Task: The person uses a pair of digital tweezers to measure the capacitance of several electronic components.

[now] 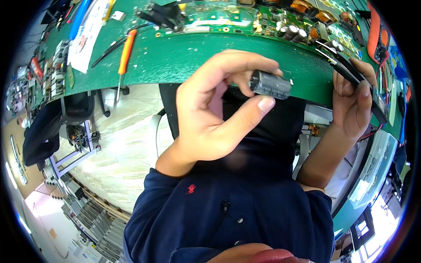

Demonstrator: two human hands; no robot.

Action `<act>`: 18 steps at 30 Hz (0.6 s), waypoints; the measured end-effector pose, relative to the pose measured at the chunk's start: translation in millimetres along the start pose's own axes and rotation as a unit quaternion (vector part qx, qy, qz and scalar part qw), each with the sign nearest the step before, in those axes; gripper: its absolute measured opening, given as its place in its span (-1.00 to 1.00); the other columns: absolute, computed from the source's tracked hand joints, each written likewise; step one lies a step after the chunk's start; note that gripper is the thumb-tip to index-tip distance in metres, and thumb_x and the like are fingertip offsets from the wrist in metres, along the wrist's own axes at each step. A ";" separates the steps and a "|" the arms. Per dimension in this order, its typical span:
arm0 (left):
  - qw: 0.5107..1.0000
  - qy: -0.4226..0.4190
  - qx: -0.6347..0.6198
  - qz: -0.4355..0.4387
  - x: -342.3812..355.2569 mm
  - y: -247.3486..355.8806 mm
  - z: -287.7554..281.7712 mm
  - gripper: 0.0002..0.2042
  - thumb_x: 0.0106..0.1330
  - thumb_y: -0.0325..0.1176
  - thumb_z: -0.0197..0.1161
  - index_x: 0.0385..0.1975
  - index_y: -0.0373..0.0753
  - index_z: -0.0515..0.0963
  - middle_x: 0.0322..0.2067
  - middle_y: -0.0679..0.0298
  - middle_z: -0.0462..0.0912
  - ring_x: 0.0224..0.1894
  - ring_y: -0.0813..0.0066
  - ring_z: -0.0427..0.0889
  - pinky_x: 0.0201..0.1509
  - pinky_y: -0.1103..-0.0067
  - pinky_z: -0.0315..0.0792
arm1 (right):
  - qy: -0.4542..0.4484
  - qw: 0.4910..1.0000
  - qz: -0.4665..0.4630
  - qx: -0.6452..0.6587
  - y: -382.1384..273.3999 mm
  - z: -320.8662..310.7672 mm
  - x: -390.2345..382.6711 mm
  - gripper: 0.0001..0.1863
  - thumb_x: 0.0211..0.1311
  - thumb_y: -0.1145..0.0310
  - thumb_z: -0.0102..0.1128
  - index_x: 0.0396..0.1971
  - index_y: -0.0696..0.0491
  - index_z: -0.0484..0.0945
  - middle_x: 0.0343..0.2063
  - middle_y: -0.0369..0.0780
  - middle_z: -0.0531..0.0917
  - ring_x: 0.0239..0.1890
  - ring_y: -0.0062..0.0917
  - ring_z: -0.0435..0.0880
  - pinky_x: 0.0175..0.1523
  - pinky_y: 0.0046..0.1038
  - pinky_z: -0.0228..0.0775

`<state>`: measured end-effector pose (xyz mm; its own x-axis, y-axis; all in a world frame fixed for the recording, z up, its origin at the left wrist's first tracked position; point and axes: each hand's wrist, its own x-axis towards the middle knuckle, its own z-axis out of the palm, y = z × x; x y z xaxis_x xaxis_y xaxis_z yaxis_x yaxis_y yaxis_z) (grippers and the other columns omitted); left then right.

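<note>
Between its thumb and fingers my left hand [208,109] pinches a black cylindrical capacitor [271,85], held up in front of the near edge of the green bench [175,59]. The capacitor lies nearly on its side, and its right end has a small pale bit beside it. To the right, my right hand [356,98] is closed around black tweezers [344,70] with two thin metal tips. The tips are apart, point up and left, and touch nothing I can make out; they sit in front of a populated circuit board [239,26]. The capacitor and tweezers are apart.
An orange-handled screwdriver [127,51] overhangs the bench edge at left, near a white sheet [87,48]. Round capacitors [290,33] and copper coils stand on the board. A red-and-black multimeter [379,37] lies at far right. A chair [79,107] stands left of me.
</note>
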<state>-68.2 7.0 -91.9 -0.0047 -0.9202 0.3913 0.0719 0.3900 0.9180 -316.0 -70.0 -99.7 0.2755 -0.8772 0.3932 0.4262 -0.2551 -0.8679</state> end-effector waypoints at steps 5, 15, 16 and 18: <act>0.995 -0.018 -0.083 0.043 -10.4 7.1 1.5 -0.63 0.11 -0.63 0.25 -0.04 -0.45 0.42 -0.07 -0.06 0.54 0.00 0.25 0.56 0.13 0.45 0.40 | 0.008 1.000 -0.005 -0.014 0.1 9.5 2.6 -0.57 0.31 0.31 0.10 0.00 0.37 0.43 -0.52 -0.26 0.46 -0.41 -0.62 0.38 -0.32 -0.60 0.13; 0.986 0.004 -0.122 0.113 -28.8 28.1 12.5 -0.75 0.11 -0.70 0.23 -0.22 -0.29 0.50 -0.03 0.06 0.42 -0.07 0.35 0.48 -0.12 0.56 0.49 | 0.033 0.999 0.021 0.018 -0.6 11.1 5.6 -0.70 0.30 0.41 0.14 -0.08 0.32 0.53 -0.49 -0.25 0.53 -0.40 -0.62 0.41 -0.29 -0.58 0.15; 0.984 -0.002 -0.124 0.129 -30.7 29.1 12.2 -0.77 0.11 -0.70 0.23 -0.25 -0.28 0.50 -0.05 0.08 0.40 -0.10 0.36 0.47 -0.14 0.57 0.49 | 0.029 0.999 0.020 0.022 -0.7 11.3 6.2 -0.71 0.30 0.41 0.14 -0.08 0.31 0.53 -0.49 -0.25 0.54 -0.40 -0.62 0.42 -0.28 -0.59 0.16; 0.982 -0.004 -0.115 0.148 -35.1 33.0 11.0 -0.80 0.10 -0.69 0.23 -0.37 -0.21 0.51 -0.09 0.12 0.39 -0.14 0.35 0.46 -0.15 0.53 0.46 | 0.022 0.999 0.020 0.030 -0.5 9.9 7.4 -0.72 0.31 0.42 0.14 -0.09 0.31 0.54 -0.49 -0.26 0.54 -0.40 -0.63 0.43 -0.28 -0.59 0.18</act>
<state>-76.7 52.5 -74.6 0.0419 -0.7673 0.6400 0.2939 0.6216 0.7261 -305.7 -72.3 -93.4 0.2567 -0.9034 0.3434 0.4670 -0.1951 -0.8625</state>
